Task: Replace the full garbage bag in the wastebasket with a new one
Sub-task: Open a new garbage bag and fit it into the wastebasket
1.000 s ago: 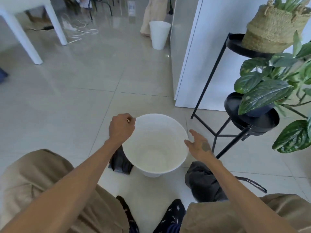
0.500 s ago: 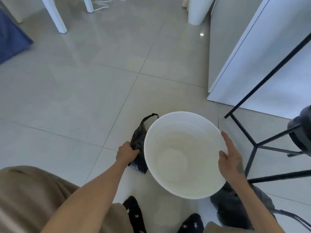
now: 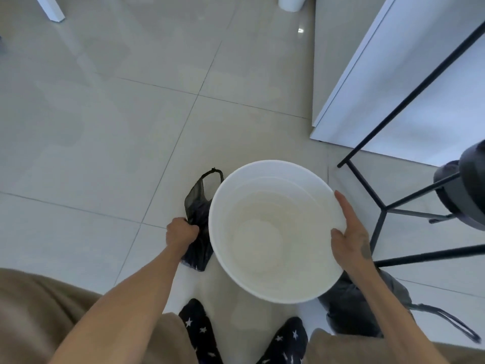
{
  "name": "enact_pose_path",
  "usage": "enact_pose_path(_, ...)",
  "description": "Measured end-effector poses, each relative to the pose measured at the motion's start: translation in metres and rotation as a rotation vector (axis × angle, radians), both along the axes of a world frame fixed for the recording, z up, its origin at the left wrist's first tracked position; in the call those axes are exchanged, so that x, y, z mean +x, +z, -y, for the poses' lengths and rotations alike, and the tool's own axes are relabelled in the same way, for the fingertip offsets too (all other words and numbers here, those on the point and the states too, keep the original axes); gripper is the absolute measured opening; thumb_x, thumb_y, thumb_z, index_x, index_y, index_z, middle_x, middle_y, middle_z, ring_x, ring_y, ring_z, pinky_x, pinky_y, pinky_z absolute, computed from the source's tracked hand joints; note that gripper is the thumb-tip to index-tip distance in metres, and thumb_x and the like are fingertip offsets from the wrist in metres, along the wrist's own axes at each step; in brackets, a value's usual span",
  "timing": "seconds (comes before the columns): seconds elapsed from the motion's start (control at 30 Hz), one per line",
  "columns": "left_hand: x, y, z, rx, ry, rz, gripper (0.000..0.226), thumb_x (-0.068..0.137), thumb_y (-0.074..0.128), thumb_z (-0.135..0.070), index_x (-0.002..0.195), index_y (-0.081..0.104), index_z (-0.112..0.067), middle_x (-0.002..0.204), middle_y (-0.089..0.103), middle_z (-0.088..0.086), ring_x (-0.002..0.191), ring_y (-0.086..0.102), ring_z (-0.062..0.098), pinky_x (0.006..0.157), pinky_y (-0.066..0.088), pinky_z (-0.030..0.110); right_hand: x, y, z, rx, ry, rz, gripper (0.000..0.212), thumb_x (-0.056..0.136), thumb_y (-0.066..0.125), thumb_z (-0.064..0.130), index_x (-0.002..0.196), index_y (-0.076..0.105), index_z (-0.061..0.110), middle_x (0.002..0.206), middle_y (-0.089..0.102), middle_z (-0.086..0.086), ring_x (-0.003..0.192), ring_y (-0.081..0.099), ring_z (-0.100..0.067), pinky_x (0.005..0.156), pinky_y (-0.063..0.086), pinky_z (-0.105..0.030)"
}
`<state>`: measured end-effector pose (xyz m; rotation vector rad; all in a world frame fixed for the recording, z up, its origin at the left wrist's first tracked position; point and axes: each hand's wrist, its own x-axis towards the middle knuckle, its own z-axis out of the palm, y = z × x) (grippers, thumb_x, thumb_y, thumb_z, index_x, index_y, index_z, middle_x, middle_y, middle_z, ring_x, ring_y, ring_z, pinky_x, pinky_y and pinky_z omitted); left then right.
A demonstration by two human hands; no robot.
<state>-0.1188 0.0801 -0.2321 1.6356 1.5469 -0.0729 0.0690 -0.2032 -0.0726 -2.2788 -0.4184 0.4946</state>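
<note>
A white round wastebasket [image 3: 228,258] stands on the tiled floor in front of me, with no bag inside it. My right hand [image 3: 350,239] holds its right rim, thumb inside and fingers along the outside. Flat on the floor just left of the basket lies a new black garbage bag [image 3: 198,206] with a loop handle pointing away from me. My left hand [image 3: 181,231] is closed on that bag near its middle. The full dark grey garbage bag [image 3: 349,306] sits on the floor to the right, partly behind my right forearm, its handle trailing to the right.
A black metal plant stand [image 3: 380,206] stands close to the right of the basket, legs on the floor. A white cabinet [image 3: 393,88] is behind it. A second white bin [image 3: 290,2] and a white table leg [image 3: 51,9] are far off. My socked feet [image 3: 199,329] are below the basket.
My left hand has left the basket rim and dropped onto the black bag beside it. My right hand has come onto the right rim. The view has tilted down and closer.
</note>
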Motion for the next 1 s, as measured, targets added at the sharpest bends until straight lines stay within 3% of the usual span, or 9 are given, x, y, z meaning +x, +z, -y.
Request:
enact_pose_path(0.1, -0.007, 0.047, -0.005, 0.051, 0.058, 0.149, 0.013, 0.077, 0.051, 0.003, 0.069, 0.047, -0.007, 0.07, 0.053, 0.011, 0.064, 0.049, 0.023, 0.056, 0.041, 0.027, -0.008, 0.005, 0.001, 0.015, -0.004, -0.012, 0.086, 0.088, 0.035, -0.018, 0.157, 0.026, 0.033, 0.159, 0.036, 0.001, 0.135, 0.044, -0.021, 0.108, 0.028, -0.026)
enact_pose_path(0.23, -0.019, 0.121, -0.013, 0.215, 0.104, 0.296, 0.014, 0.08, 0.046, 0.009, 0.078, 0.051, -0.004, 0.071, 0.053, 0.009, 0.068, 0.05, 0.025, 0.053, 0.04, 0.026, -0.026, 0.011, 0.007, 0.017, -0.014, -0.016, 0.086, 0.087, 0.035, -0.019, 0.157, 0.026, 0.03, 0.15, 0.045, -0.004, 0.107, 0.05, -0.018, 0.099, 0.038, -0.027)
enact_pose_path(0.33, -0.025, 0.179, -0.018, 0.326, 0.149, 0.462, 0.019, 0.081, 0.046, 0.012, 0.094, 0.055, 0.0, 0.076, 0.057, 0.009, 0.07, 0.052, 0.023, 0.053, 0.04, 0.024, -0.027, 0.01, 0.011, 0.004, 0.03, -0.021, 0.085, 0.087, 0.041, -0.016, 0.157, 0.024, 0.028, 0.156, 0.041, -0.008, 0.125, 0.052, -0.032, 0.109, 0.043, -0.04)
enact_pose_path(0.4, -0.025, 0.219, -0.015, 0.387, 0.133, 0.569, 0.022, 0.083, 0.051, 0.01, 0.099, 0.055, -0.004, 0.08, 0.06, 0.005, 0.071, 0.055, 0.018, 0.055, 0.042, 0.023, -0.026, 0.011, 0.011, -0.056, 0.08, 0.054, 0.078, 0.092, 0.053, -0.005, 0.158, 0.021, 0.022, 0.161, 0.032, -0.012, 0.143, 0.036, -0.036, 0.118, 0.031, -0.047)
enact_pose_path(0.53, -0.017, 0.284, 0.009, 0.274, -0.032, 0.773, 0.041, 0.083, 0.064, 0.006, 0.106, 0.06, -0.027, 0.096, 0.07, -0.009, 0.088, 0.066, 0.009, 0.074, 0.055, 0.03, -0.028, 0.041, -0.014, 0.077, 0.048, 0.281, 0.068, 0.097, 0.062, 0.028, 0.156, 0.03, 0.016, 0.157, 0.037, -0.012, 0.144, 0.034, -0.033, 0.115, 0.034, -0.052)
enact_pose_path(0.63, -0.009, 0.306, 0.035, 0.041, -0.14, 0.834, 0.044, 0.083, 0.069, 0.008, 0.105, 0.065, -0.031, 0.103, 0.075, -0.008, 0.095, 0.07, 0.016, 0.074, 0.057, 0.038, -0.032, 0.092, -0.043, 0.33, 0.064, -0.082, 0.082, 0.088, 0.06, 0.061, 0.155, 0.029, 0.026, 0.137, 0.058, 0.003, 0.12, 0.058, -0.017, 0.099, 0.049, -0.035)
enact_pose_path(0.73, 0.0, 0.304, 0.059, -0.125, -0.195, 0.857, 0.042, 0.081, 0.07, 0.008, 0.113, 0.067, -0.02, 0.108, 0.077, 0.001, 0.101, 0.071, 0.028, 0.073, 0.057, 0.044, -0.032, 0.117, -0.057, 0.427, 0.079, -0.549, 0.099, 0.07, 0.055, 0.086, 0.148, 0.042, 0.026, 0.136, 0.063, 0.003, 0.116, 0.064, -0.019, 0.103, 0.051, -0.043)
enact_pose_path(0.87, 0.008, 0.282, 0.087, -0.321, -0.258, 0.876, 0.045, 0.08, 0.069, 0.012, 0.119, 0.066, -0.011, 0.113, 0.076, 0.006, 0.108, 0.07, 0.028, 0.098, 0.052, 0.05, -0.036, 0.108, -0.048, 0.683, 0.102, -0.895, 0.067, 0.089, 0.056, 0.066, 0.134, 0.064, 0.017, 0.134, 0.067, -0.008, 0.126, 0.06, -0.029, 0.109, 0.044, -0.047)
enact_pose_path(1.0, 0.014, 0.262, 0.103, -0.218, -0.317, 0.803, 0.064, 0.076, 0.074, 0.012, 0.127, 0.059, -0.024, 0.119, 0.072, -0.003, 0.115, 0.066, 0.022, 0.093, 0.054, 0.036, -0.034, 0.1, -0.036, 0.806, -0.074, -0.806, 0.042, 0.095, 0.065, 0.024, 0.128, 0.064, -0.003, 0.123, 0.071, -0.019, 0.115, 0.068, -0.034, 0.105, 0.049, -0.049)
